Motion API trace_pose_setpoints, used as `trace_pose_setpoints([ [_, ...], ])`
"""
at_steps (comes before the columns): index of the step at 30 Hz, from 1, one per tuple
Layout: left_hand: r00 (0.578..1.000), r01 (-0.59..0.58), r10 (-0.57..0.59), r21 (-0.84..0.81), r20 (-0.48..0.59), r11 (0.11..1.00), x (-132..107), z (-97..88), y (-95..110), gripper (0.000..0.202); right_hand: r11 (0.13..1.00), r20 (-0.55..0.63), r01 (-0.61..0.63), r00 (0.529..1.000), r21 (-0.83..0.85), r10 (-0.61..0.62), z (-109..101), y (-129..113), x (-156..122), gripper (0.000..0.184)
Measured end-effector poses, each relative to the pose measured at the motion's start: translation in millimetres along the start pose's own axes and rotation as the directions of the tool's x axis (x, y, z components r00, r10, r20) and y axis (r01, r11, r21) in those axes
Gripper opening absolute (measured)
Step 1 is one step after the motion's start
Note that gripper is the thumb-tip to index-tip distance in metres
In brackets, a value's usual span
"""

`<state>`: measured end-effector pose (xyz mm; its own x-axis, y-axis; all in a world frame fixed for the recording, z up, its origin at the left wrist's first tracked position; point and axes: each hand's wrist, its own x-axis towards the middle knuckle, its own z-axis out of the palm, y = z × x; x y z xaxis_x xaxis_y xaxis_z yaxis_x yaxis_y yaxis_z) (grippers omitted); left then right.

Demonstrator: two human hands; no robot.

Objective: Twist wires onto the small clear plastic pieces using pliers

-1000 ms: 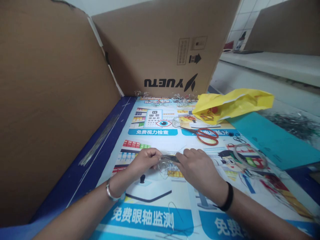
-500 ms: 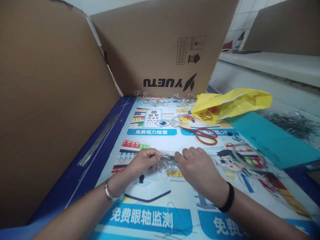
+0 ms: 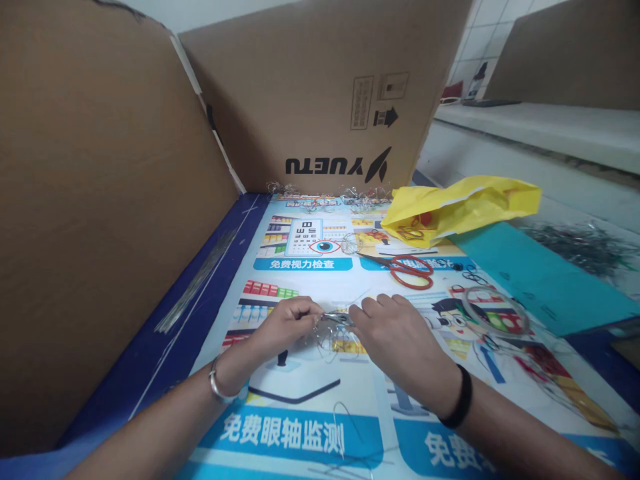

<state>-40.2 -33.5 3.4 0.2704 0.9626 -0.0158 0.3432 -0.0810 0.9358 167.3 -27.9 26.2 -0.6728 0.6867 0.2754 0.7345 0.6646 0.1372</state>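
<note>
Wire [image 3: 329, 341], thin and looped, is pinched by the fingertips of the left hand [image 3: 291, 325], over a printed sheet [image 3: 320, 285]. Pliers [image 3: 336, 318] are gripped in the right hand [image 3: 395, 332], their tips close to that hand's opposite. Red-handled scissors [image 3: 389, 265] are seen beyond, near a yellow bag [image 3: 443, 203].

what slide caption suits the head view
Left hand pinching thin silver wire, right hand gripping silver metal pliers, red-handled scissors lying beyond.
</note>
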Motion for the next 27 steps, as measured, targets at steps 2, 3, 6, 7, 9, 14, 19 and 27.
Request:
trace_pose_setpoints([
  [2,1.000,-0.004,0.004,0.004,0.005,1.000,0.1,-0.3,-1.0,0.015,1.000,0.006,0.002,1.000,0.016,-0.002,-0.5,0.8,0.3,0.011],
  [3,1.000,-0.006,0.006,0.003,0.008,1.000,0.1,-0.5,-1.2,0.015,1.000,0.010,0.001,1.000,0.026,-0.001,-0.5,1.3,0.3,0.012],
  [6,1.000,-0.008,0.008,0.009,0.014,1.000,0.1,-0.9,-0.6,0.015,0.998,0.017,-0.007,1.000,0.059,0.006,0.5,2.6,-0.1,0.013],
  [7,1.000,-0.007,0.007,0.012,0.015,1.000,0.1,-1.1,-0.4,0.015,0.998,0.018,-0.010,1.000,0.067,0.008,1.0,2.9,-0.4,0.013],
  [9,1.000,-0.003,0.003,0.013,0.020,1.000,0.3,-1.3,-0.3,0.015,0.997,0.023,-0.016,1.000,0.076,0.014,1.8,3.4,-0.7,0.013],
  [14,0.999,-0.001,0.001,-0.011,0.034,1.000,0.7,-1.5,-0.4,0.014,0.993,0.077,-0.041,0.997,0.110,0.033,0.7,3.4,0.6,0.013],
  [19,0.997,0.057,-0.052,-0.083,0.060,0.995,0.6,-1.1,0.4,0.011,0.986,0.142,-0.094,0.987,0.135,0.075,-3.0,2.1,1.0,0.015],
  [27,0.997,0.065,-0.062,-0.071,0.039,0.995,0.7,-0.9,1.5,0.013,0.972,0.212,-0.167,0.969,0.168,0.130,0.8,0.1,0.1,0.018],
])
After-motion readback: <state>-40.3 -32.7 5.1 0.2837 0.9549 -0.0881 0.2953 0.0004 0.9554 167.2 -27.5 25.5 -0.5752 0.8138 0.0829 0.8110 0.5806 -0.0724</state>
